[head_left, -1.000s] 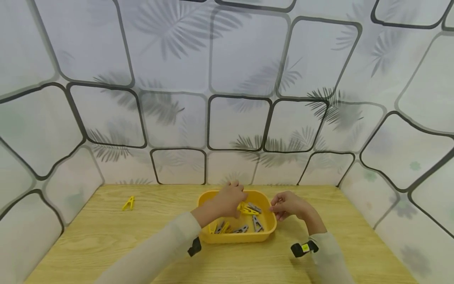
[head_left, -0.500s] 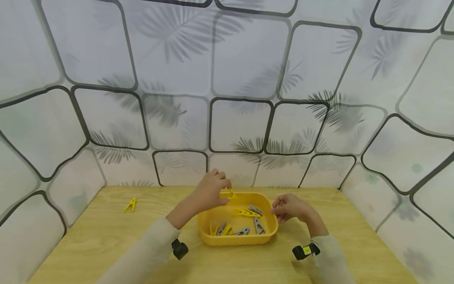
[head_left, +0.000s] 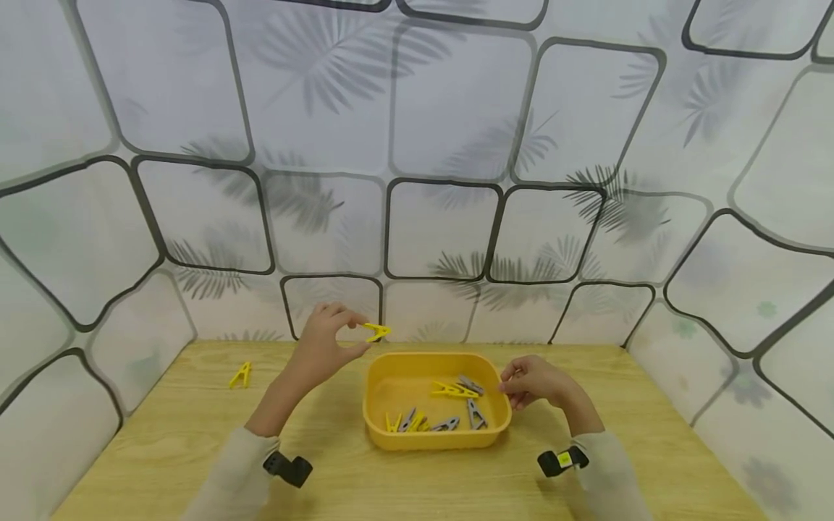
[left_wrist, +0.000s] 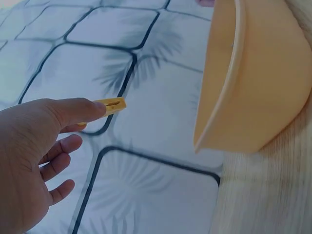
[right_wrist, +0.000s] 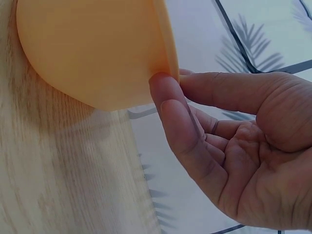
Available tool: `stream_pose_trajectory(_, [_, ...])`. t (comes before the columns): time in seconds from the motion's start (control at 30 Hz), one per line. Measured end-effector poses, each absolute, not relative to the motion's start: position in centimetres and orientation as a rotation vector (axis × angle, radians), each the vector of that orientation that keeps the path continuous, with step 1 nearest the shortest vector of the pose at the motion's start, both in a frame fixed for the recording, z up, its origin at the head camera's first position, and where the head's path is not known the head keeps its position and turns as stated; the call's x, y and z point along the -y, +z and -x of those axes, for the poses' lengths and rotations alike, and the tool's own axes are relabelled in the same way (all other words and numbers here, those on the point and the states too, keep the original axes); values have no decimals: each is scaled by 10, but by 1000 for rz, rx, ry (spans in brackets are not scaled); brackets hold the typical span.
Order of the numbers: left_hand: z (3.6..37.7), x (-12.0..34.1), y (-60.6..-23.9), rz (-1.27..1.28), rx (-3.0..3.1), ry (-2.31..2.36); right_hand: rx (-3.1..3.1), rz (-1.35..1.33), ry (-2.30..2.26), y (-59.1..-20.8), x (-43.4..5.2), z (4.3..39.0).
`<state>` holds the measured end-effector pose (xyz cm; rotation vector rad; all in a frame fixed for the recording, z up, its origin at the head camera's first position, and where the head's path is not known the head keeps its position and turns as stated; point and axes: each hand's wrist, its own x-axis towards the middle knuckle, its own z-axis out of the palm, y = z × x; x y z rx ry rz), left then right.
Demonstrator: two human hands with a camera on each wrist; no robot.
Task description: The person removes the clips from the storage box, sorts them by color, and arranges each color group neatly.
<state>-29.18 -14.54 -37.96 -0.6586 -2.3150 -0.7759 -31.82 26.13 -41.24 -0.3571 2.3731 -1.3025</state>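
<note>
I see the left hand (head_left: 321, 339) raised above the counter (head_left: 195, 434), at about ten o'clock from the yellow tub (head_left: 435, 433). Its thumb and forefinger pinch a yellow clothes peg (head_left: 377, 332) by one end; the remaining fingers (left_wrist: 62, 147) are spread loosely below. The peg is clear of the tub and in the air, just past the tub's far left corner.

The right hand (head_left: 533, 380) sits at three o'clock of the tub. From the right wrist view I note the thumb and forefinger closed on the tub's rim, the other fingers curled behind.

Inside the tub I count several pegs, yellow and grey: a yellow one (head_left: 451, 391) beside a grey one (head_left: 470, 384) toward the right, more along the near wall (head_left: 417, 420).

A single yellow peg (head_left: 239, 375) lies on the counter at nine o'clock, well apart from the tub.
</note>
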Motion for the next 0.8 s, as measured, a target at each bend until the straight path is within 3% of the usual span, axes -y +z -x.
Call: stream_pose_trajectory(0.8, [282,253,-431,190,2249,-835,-2372,358,-1296,-412,-260,321])
